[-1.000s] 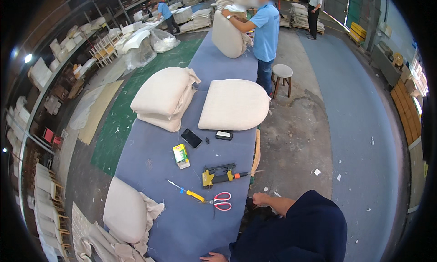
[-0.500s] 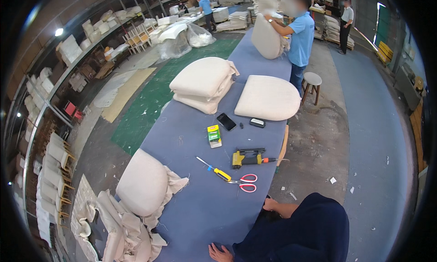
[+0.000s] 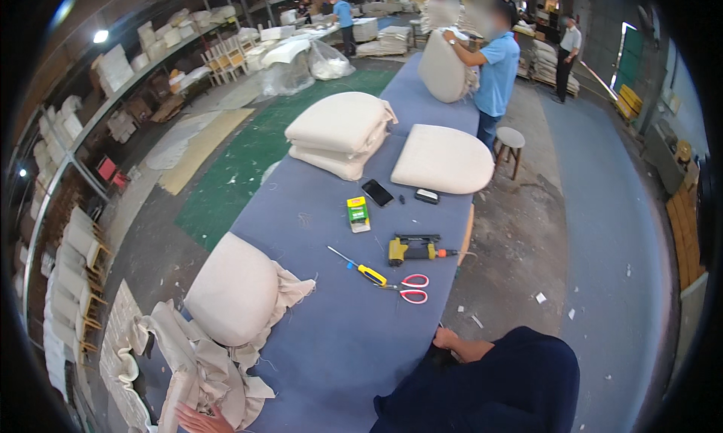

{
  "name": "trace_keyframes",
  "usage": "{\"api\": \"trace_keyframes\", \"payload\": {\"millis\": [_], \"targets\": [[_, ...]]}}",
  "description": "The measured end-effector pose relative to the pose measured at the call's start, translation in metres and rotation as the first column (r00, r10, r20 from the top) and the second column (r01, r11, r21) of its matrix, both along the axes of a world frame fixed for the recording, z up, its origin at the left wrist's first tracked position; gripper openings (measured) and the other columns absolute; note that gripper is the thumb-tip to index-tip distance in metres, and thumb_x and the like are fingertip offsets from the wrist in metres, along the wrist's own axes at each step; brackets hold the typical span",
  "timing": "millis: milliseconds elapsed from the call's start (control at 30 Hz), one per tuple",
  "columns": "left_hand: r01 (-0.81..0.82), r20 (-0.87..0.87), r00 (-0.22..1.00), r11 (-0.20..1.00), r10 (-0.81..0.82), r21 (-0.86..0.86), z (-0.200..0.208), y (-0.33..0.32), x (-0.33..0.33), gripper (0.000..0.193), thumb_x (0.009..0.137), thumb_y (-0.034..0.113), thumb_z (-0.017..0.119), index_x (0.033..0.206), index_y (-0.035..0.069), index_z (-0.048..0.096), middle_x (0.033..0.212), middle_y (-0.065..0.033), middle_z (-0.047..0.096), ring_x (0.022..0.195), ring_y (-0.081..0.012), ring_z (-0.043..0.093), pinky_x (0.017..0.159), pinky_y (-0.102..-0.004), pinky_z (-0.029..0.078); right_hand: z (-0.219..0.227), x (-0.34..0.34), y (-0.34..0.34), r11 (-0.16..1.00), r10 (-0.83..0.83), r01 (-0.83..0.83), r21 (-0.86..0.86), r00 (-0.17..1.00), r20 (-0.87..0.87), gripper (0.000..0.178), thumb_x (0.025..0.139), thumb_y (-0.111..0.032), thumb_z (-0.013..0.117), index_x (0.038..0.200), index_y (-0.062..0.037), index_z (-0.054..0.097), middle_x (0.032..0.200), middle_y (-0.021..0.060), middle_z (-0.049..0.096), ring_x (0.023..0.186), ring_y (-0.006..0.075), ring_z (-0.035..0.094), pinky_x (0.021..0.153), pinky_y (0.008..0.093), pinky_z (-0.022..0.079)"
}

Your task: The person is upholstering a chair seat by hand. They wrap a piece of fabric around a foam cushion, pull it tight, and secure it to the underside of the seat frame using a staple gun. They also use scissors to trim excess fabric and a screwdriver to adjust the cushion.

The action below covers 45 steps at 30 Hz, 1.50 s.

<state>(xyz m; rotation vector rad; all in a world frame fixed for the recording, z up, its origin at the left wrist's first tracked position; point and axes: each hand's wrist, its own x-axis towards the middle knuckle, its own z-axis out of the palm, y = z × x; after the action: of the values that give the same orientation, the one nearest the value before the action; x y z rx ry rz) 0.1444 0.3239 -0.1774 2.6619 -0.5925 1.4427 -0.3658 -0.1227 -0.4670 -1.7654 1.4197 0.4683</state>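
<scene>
My left hand (image 3: 205, 419) lies with fingers stretched out against a fabric-covered seat cushion (image 3: 179, 358) at the lower left, where loose cream cloth (image 3: 218, 373) bunches up. Beside it a rounded cushion (image 3: 232, 286) with frayed cloth edges rests on the blue-grey table (image 3: 324, 350). My right hand (image 3: 446, 338) is closed at the table's right edge; what its fingers hold, if anything, is hidden. Farther up the table lie red-handled scissors (image 3: 414, 288), a yellow-handled screwdriver (image 3: 369, 273) and a yellow-and-black staple gun (image 3: 413, 249) with an orange hose fitting.
Beyond the tools are a green-and-yellow box (image 3: 358, 214), a phone (image 3: 377, 193), a small black-and-white case (image 3: 427, 196), stacked cushions (image 3: 339, 135) and a single cushion (image 3: 444, 159). A co-worker (image 3: 497, 71) handles a cushion at the far end, near a stool (image 3: 510, 139).
My left hand has moved left from the bare tabletop onto the cushion at the lower left. My right hand stays at the table edge. The view has shifted slightly.
</scene>
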Motion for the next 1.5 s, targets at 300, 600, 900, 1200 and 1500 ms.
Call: {"api": "trace_keyframes", "payload": {"millis": [300,600,900,1200,1500], "targets": [[-0.18,-0.254,0.907,0.854,0.336,0.489,-0.033,-0.004,0.113,0.103,0.087,0.071,0.055,0.158,0.003,0.025,0.16,-0.0214,0.031,0.148,-0.0416,0.03,0.112,-0.0674,0.027,0.025,0.006,0.013,0.999,-0.005,0.003,-0.04,0.999,-0.049,0.047,0.086,-0.022,0.055,0.126,0.0004,0.064,0.127,0.025,0.066,0.121,0.0411,0.062,0.099,0.0502,0.052],[-0.191,-0.309,0.897,0.906,0.318,0.378,-0.034,0.012,0.154,0.083,0.082,0.03,0.073,0.155,0.013,0.035,0.156,-0.0167,0.039,0.143,-0.0368,0.038,0.111,-0.0606,0.033,-0.002,0.011,0.005,0.996,0.085,-0.082,0.027,0.991,-0.106,0.045,0.081,-0.021,0.057,0.12,0.0008,0.067,0.113,0.0254,0.07,0.107,0.0402,0.068,0.089,0.0504,0.055],[-0.31,-0.261,0.869,0.874,0.42,0.375,-0.057,0.013,0.169,0.085,0.072,0.019,0.083,0.146,0.011,0.043,0.144,-0.0139,0.048,0.126,-0.0328,0.051,0.11,-0.0533,0.039,-0.01,0.009,-0.004,0.996,0.091,-0.087,0.031,0.986,-0.138,0.053,0.083,-0.029,0.061,0.13,-0.005,0.063,0.127,0.0251,0.065,0.12,0.0402,0.062,0.099,0.0487,0.051],[-0.088,-0.499,0.756,0.822,0.423,0.563,0.016,-0.015,0.15,0.053,0.079,0.033,0.075,0.125,0.009,0.063,0.126,-0.0145,0.062,0.113,-0.0315,0.061,0.093,-0.0482,0.051,0.003,0.008,0.011,0.996,-0.063,0.065,-0.058,0.997,0.041,0.051,0.087,-0.037,0.063,0.128,-0.0054,0.065,0.122,0.0246,0.067,0.114,0.0396,0.065,0.093,0.0482,0.053],[0.06,-0.322,0.904,0.664,0.28,0.746,0.02,0.01,0.163,0.032,0.075,0.038,0.078,0.095,0.013,0.073,0.09,-0.0098,0.071,0.088,-0.0276,0.069,0.08,-0.0435,0.055,0.004,0.011,-0.005,0.994,0.002,0.026,-0.107,0.967,0.253,0.044,0.091,-0.036,0.063,0.119,-0.0028,0.068,0.11,0.0226,0.072,0.104,0.0391,0.069,0.085,0.0479,0.055]]}}
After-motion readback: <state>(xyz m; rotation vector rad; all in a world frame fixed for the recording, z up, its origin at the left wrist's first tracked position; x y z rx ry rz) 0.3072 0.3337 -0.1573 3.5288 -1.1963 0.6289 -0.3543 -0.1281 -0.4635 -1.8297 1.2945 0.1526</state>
